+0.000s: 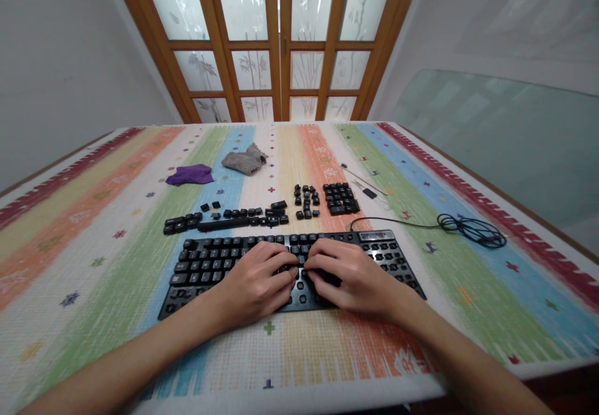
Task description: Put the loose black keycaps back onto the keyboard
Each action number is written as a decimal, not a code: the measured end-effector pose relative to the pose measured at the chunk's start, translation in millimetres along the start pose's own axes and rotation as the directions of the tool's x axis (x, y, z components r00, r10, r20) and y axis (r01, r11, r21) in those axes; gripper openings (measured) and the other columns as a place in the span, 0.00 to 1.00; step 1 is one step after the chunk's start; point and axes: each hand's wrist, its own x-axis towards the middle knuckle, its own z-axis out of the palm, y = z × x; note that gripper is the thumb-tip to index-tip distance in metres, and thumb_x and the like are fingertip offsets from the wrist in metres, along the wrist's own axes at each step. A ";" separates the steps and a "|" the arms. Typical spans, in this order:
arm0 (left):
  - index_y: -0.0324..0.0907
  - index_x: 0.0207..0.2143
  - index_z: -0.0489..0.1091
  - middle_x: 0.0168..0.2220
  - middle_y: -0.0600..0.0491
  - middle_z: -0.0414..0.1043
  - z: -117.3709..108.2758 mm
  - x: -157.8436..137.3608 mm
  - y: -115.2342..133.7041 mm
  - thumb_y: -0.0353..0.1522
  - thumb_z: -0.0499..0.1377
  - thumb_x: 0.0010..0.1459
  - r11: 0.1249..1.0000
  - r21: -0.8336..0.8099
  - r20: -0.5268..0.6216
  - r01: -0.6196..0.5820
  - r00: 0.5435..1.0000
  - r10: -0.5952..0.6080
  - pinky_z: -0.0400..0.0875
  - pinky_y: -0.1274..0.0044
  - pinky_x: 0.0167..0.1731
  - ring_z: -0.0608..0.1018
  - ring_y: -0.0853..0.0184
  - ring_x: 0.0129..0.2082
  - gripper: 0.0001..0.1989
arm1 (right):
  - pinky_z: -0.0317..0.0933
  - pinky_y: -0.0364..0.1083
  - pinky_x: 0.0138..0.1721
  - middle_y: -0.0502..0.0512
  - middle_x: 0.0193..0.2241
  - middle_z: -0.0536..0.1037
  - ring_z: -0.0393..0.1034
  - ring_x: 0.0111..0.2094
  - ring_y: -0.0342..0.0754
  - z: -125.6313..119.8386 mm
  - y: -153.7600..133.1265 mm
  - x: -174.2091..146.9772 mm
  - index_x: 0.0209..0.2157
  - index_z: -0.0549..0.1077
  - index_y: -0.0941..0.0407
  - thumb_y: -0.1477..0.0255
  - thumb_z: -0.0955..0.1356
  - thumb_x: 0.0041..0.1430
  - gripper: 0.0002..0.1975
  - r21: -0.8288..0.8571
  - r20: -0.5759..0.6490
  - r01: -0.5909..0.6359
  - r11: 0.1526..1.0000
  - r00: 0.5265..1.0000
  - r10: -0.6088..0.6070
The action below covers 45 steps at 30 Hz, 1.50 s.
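A black keyboard (219, 265) lies flat across the striped tablecloth. Keycaps cover its upper left part, while bare key sockets show along its bottom row and right side. My left hand (262, 278) rests over the middle of the keyboard, fingers bent and thumb close to the forefinger. Just to its right, my right hand (349, 274) curls over the keys, its fingertips almost meeting the left ones. Both hands look closed in a pinch. Anything small between the fingertips is hidden or too dark to make out.
Loose keycaps (274, 213) and a block of number-pad keycaps (340, 198) lie behind the keyboard. Farther back are a purple cloth (189, 175) and a grey cloth (246, 159). To the right are thin tools (365, 180) and a coiled cable (472, 228).
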 end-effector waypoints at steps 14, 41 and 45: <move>0.37 0.35 0.74 0.40 0.48 0.77 5.8 0.5 4.4 0.27 0.58 0.64 0.995 0.091 -0.062 -0.038 0.997 0.044 0.73 0.67 0.43 0.75 0.59 0.45 0.05 | 0.67 0.46 0.38 0.57 0.35 0.75 0.71 0.36 0.47 6.3 4.0 -0.6 0.41 0.74 0.60 0.78 0.66 0.64 0.06 0.074 -0.021 -0.026 0.997 0.999 0.027; 0.37 0.44 0.73 0.44 0.46 0.75 5.7 -2.8 1.6 0.31 0.56 0.68 0.994 -0.059 0.005 0.096 0.995 -0.096 0.73 0.66 0.48 0.74 0.60 0.47 0.08 | 0.66 0.47 0.41 0.55 0.35 0.77 0.71 0.37 0.47 2.5 6.3 -0.8 0.36 0.72 0.58 0.75 0.68 0.65 0.01 0.182 0.078 -0.094 0.979 0.994 0.081; 0.36 0.43 0.72 0.43 0.46 0.75 5.1 -1.9 1.8 0.29 0.56 0.68 0.996 -0.038 0.001 0.078 0.997 -0.078 0.73 0.66 0.48 0.73 0.60 0.46 0.08 | 0.66 0.47 0.41 0.55 0.34 0.77 0.71 0.37 0.47 1.8 6.0 -0.1 0.36 0.72 0.58 0.75 0.68 0.65 0.01 0.161 0.072 -0.071 0.984 0.996 0.060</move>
